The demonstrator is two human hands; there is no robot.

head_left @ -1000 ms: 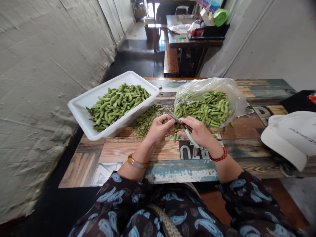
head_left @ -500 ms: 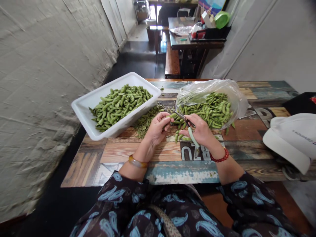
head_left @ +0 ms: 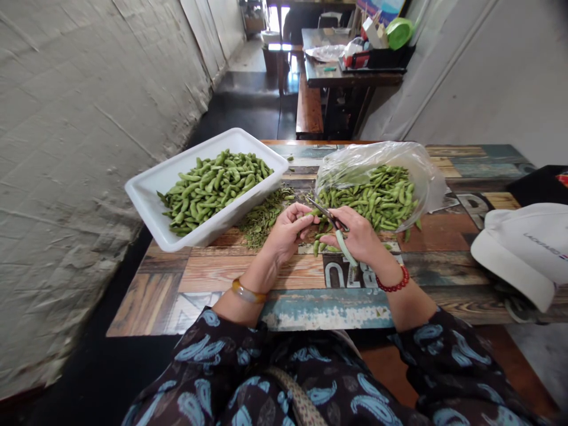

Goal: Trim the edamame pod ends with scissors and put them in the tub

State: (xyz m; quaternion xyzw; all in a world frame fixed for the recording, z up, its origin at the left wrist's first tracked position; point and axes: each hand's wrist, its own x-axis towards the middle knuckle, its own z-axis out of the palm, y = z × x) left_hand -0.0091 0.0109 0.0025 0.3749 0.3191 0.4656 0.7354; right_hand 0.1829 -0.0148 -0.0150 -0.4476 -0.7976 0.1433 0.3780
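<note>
Between thumb and fingers, my left hand (head_left: 290, 231) pinches a green pod (head_left: 315, 212). My right hand (head_left: 355, 234) is wrapped round scissors (head_left: 341, 238) with pale green handles, and their blades point up and left beside the pod. Left of my hands stands a white tub (head_left: 133, 186) with many green pods (head_left: 213, 186) in it. A clear plastic bag (head_left: 428, 171) lies on the right with more pods spilling from its opening. Trimmed stems and scraps (head_left: 260, 222) lie in a heap against the tub. A few loose pods (head_left: 327, 247) rest below my right hand.
The patchwork wood table (head_left: 239, 272) carries a white cap (head_left: 519, 254) and a black object (head_left: 539, 184) at the right. A rough wall runs along the left. Behind stand a wooden bench (head_left: 309, 109) and another table (head_left: 317, 41) with a black tray and a green container.
My left hand has moved slightly right, bringing the pod closer to the scissors. The scissor blades now sit nearer the pod's end. My right hand has barely moved.
</note>
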